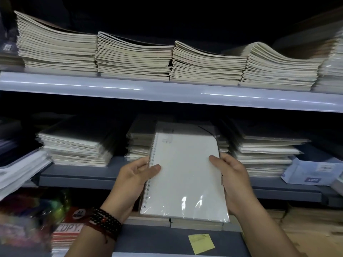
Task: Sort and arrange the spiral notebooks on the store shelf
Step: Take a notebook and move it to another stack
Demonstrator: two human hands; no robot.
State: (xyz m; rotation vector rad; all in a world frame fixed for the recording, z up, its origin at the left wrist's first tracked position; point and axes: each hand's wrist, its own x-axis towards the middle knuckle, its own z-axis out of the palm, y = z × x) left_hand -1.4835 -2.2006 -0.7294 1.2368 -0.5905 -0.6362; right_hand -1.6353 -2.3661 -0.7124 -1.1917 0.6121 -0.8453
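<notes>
Upper shelf (167, 93): four pale notebook stacks (133, 56).
Middle shelf (74, 179): wrapped stacks (78, 149), dim recess.
Left hand (136, 175): grips spiral notebook (185, 173), coil edge.
Right hand (233, 176): grips opposite edge.

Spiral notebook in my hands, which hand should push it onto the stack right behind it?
Right, probably. The right hand grips the spiral notebook by its smooth edge, thumb on cover; the left hand pinches over the wire coil, a less steady hold.
</notes>
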